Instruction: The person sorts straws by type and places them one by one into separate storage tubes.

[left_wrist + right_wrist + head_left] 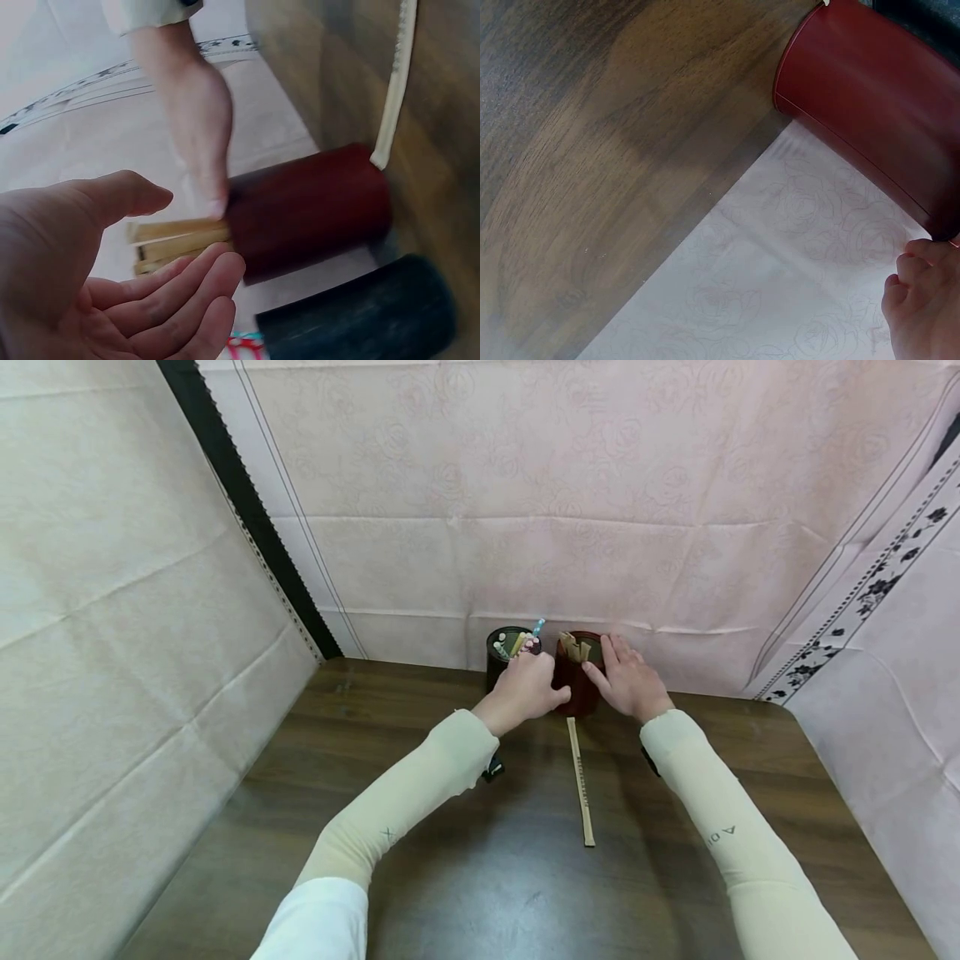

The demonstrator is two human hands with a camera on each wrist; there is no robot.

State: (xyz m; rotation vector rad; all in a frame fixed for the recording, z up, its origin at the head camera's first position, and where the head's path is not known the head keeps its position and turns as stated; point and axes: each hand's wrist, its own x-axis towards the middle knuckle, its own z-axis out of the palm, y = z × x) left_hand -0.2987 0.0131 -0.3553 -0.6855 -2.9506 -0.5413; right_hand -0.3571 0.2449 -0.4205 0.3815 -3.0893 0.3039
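Observation:
A dark red cylindrical cup (576, 695) stands at the back of the table with flat wooden sticks (176, 241) poking out of its top. My right hand (632, 678) rests its fingertips on the right side of that cup's rim, thumb spread toward the front. Over the gap between this cup and a black cup (360, 319), my left hand (522, 689) hovers with bent, loose fingers. Nothing is in its grasp, and in the left wrist view its fingertips come close to the sticks. Patterned, straw-like items (538, 627) rise from the black cup, partly hidden behind the left hand.
A pale flat strip with printed marks (580, 781) lies on the brown wooden table (480, 877), in front of the red cup. Cream floral cloth (570, 485) hangs directly behind the cups, and more cloth rises at both sides. A small dark object (492, 769) shows beside the left sleeve.

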